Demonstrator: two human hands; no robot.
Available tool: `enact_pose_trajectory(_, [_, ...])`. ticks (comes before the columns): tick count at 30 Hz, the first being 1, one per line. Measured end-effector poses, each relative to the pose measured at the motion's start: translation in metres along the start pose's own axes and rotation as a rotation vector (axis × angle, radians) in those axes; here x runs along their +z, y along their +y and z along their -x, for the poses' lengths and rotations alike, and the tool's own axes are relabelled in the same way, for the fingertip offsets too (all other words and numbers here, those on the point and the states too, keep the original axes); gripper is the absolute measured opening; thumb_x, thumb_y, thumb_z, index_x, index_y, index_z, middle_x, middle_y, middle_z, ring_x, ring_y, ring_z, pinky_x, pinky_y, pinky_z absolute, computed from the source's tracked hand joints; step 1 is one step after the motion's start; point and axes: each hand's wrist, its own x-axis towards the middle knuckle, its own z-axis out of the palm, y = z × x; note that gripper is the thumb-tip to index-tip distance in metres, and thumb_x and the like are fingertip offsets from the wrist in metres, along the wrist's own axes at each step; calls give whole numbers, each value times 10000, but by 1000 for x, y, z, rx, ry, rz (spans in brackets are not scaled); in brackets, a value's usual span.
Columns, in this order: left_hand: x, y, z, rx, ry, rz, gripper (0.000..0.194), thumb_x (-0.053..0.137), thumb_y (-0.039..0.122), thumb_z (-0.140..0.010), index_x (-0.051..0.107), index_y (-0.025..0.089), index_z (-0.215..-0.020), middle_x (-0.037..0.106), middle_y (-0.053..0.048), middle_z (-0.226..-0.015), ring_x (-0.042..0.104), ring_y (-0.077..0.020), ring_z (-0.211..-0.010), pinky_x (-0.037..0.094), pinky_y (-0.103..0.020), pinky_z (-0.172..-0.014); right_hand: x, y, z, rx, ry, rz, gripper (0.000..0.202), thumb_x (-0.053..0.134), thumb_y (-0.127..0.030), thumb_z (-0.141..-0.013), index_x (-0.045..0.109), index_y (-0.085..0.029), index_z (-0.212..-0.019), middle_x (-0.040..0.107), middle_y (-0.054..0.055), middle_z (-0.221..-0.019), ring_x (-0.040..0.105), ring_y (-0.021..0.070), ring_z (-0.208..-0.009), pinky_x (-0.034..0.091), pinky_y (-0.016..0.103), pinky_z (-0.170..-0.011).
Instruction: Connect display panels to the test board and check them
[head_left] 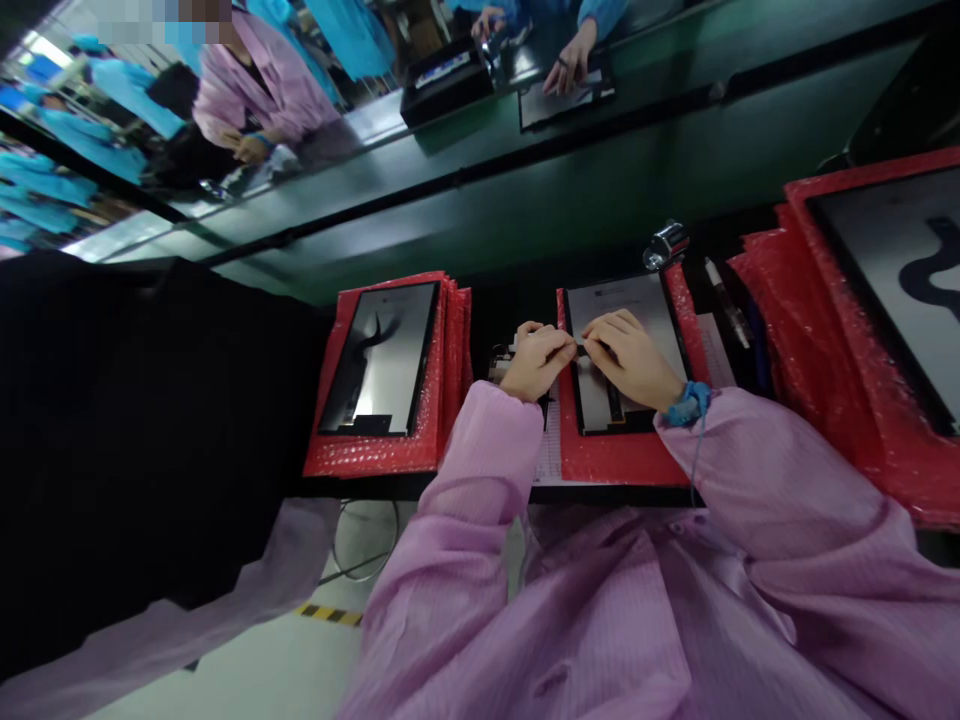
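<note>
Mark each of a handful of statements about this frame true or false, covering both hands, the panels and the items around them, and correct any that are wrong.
1. The right hand is over the middle panel. True.
2. The blue wristband is worn with the left hand. False: the blue wristband is at the wrist of the right hand.
3. The left panel lies on red bubble wrap. True.
4. The pen lies to the left of the middle panel. False: the pen lies to its right.
5. A shiny cylinder is near the middle panel's far right corner. True.
6. The wearer's sleeves are green. False: the sleeves are pink.
</note>
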Motion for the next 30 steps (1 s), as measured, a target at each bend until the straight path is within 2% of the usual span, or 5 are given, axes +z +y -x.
enact_pose_trajectory(15, [3, 6, 0, -27, 33, -24, 272, 477, 239, -979, 548, 216, -718, 645, 18, -751, 566, -184, -790, 289, -437, -1051, 1, -2, 0, 39, -2, -11, 216, 424, -318, -1005, 547, -214, -861, 682, 108, -1003, 545, 269, -1000, 434, 466, -944])
enact_pose_trajectory(23, [3, 7, 1, -42, 45, -54, 270, 469, 235, -982, 551, 210, -725, 650, 16, -750, 570, -181, -793, 292, -434, -1039, 4, -2, 0, 49, 27, -58, 243, 413, -320, -1021, 536, -212, -840, 686, 91, -962, 557, 243, -957, 436, 420, -923])
enact_pose_trajectory(30, [0, 12, 2, -70, 1, -85, 266, 446, 228, -990, 575, 203, -759, 682, 16, -803, 593, -166, -835, 291, -407, -1063, 6, -2, 0, 41, 34, -67, 250, 418, -315, -1019, 545, -205, -835, 687, 78, -941, 559, 226, -924, 438, 396, -906])
